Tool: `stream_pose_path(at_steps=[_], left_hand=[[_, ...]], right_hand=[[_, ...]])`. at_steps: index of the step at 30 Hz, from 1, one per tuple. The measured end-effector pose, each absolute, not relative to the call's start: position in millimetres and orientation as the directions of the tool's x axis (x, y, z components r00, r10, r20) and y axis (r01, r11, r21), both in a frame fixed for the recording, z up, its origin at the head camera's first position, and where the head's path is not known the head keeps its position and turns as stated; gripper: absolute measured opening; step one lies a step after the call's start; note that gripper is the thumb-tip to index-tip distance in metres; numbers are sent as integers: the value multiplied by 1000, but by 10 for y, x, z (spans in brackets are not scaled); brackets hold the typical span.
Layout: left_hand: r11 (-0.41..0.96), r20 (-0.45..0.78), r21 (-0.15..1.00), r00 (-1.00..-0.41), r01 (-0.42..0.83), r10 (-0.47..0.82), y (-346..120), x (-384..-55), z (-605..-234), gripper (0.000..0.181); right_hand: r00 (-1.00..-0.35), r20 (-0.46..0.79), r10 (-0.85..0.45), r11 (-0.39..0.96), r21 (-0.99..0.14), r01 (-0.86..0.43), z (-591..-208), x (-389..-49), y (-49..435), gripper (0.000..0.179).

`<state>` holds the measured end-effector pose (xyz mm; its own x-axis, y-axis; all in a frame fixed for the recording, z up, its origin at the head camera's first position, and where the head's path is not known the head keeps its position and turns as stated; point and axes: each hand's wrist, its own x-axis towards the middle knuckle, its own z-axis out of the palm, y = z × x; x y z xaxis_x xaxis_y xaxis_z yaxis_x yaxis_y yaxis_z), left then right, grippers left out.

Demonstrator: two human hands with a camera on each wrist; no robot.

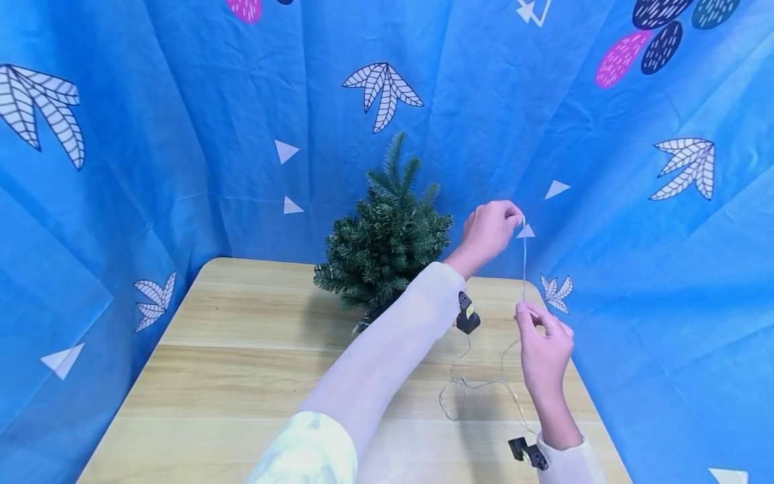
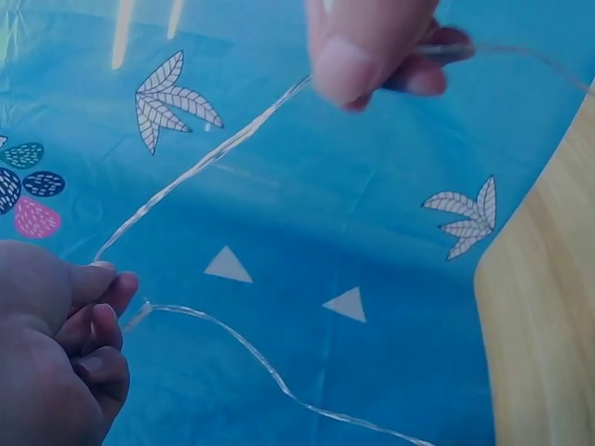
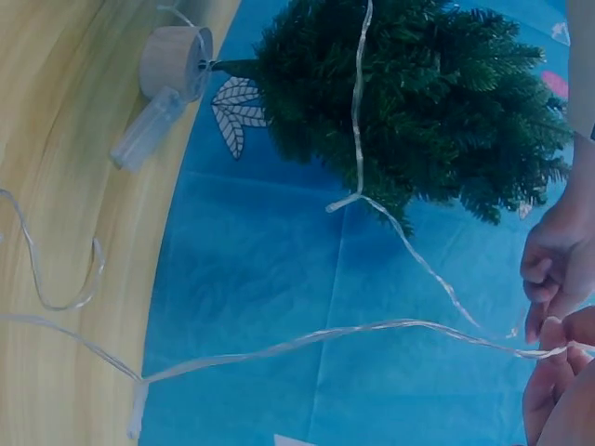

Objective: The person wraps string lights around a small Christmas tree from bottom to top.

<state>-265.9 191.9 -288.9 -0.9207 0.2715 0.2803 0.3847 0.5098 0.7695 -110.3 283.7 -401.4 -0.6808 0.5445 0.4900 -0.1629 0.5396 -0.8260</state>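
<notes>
at 4 o'clock in the head view, the cord (image 1: 525,262) is pinched by the right hand (image 1: 547,349); the grip is narrow. slack cord is looped at 8 o'clock from that hand, above the table (image 1: 230,376); contact cannot be told. at 11 o'clock from the right hand, the cord's upper end is pinched by the left hand (image 1: 488,232), the span between being held straight. the tree (image 1: 387,242) is stood at 9 o'clock from the left hand. the cloth (image 1: 242,134) is hung behind.
</notes>
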Motion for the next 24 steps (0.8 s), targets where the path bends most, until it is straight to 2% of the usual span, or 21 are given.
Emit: stream_pose_path(at_steps=[11,17,24], left_hand=[[559,218,711,-889,427,402,1821,-2687,-2544,13],[577,180,681,-867,451,465,1710,-2756,-2388,15],[594,145,671,-864,444,481,1595,-2897,-2242,22]], right_hand=[[-667,493,558,530,-831,-171,-4024,-1125,2855,15],[-666,516,539,543,-817,-194,-4015,-1091,2856,19],[-695,479,536,528,-833,-167,-4031,-1064,2837,24]])
